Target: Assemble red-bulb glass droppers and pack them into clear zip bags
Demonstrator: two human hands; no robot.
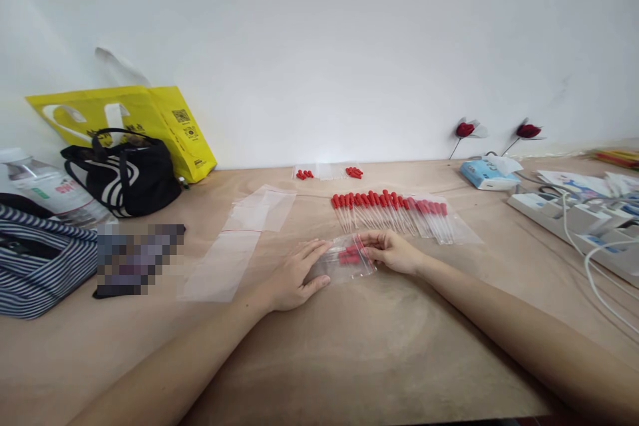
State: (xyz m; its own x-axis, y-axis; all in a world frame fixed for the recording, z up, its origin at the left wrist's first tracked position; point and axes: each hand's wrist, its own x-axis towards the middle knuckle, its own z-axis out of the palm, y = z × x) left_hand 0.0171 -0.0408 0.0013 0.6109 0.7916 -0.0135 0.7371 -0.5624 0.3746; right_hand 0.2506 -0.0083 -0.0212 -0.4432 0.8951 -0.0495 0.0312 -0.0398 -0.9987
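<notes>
A clear zip bag (357, 269) with several red pieces (349, 254) in it lies on the table between my hands. My left hand (298, 276) rests on the bag's left part, fingers stretched out. At the bag's right end, by its zip edge, my right hand (392, 250) has its thumb and fingers pinched on the plastic. Just behind is a row of droppers (384, 206) with red tops and clear stems, the right ones lying on or in a clear bag (462, 229). Flat, see-through bags (224, 266) lie to the left.
Farther back are small bags with red pieces (354, 173). A yellow bag (190, 126), a black bag (150, 180), a bottle (50, 193) and a striped bag (44, 266) stand left. Tissues (486, 176) and power strips with cables (574, 226) lie right.
</notes>
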